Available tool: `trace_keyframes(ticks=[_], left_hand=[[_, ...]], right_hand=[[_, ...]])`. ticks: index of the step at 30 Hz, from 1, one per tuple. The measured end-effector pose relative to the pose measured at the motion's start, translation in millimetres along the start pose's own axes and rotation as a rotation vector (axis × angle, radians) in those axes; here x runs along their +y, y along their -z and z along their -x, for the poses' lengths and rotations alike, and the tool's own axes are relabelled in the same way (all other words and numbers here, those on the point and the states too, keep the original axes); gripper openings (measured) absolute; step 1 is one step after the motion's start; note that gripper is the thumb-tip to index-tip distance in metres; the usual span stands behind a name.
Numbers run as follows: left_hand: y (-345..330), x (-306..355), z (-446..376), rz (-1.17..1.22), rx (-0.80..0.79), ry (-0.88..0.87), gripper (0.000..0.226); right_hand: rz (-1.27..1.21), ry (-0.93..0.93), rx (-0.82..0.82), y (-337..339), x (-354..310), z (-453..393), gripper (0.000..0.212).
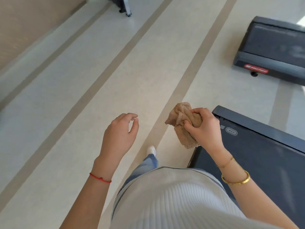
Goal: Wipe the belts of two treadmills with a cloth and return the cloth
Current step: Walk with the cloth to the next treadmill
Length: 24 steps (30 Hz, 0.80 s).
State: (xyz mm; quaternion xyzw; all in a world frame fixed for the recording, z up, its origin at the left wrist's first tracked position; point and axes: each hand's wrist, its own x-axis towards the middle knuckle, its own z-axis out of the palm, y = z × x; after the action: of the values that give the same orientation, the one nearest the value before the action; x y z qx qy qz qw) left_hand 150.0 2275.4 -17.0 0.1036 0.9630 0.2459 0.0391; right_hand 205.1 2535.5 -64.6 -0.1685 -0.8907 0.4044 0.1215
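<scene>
My right hand grips a crumpled tan cloth, held in the air just left of the end of the near treadmill. That treadmill's dark belt runs along the lower right. A second treadmill lies farther off at the upper right, its black end with a red label facing me. My left hand hangs over the floor with its fingers loosely curled and nothing in it.
Pale floor with darker beige stripes stretches ahead and to the left. A beige wall rises at the far left. The wheeled foot of another machine stands at the top. My white shoe steps forward below the hands.
</scene>
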Motion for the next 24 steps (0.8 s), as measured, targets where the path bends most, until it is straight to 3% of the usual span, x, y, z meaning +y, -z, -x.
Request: trace_keyframes(ticks=[14, 24], left_hand=[[-23.6, 46.8, -259.8, -0.04, -0.304, -0.454, 0.024], [-115.4, 194.6, -415.6, -0.009, -0.381, -0.595, 0.024]], right_hand=[[0.01, -0.414, 0.375, -13.0, 0.6, -123.0, 0.033], [0.025, -0.518, 0.53, 70.0, 86.0, -255.0, 0.033]])
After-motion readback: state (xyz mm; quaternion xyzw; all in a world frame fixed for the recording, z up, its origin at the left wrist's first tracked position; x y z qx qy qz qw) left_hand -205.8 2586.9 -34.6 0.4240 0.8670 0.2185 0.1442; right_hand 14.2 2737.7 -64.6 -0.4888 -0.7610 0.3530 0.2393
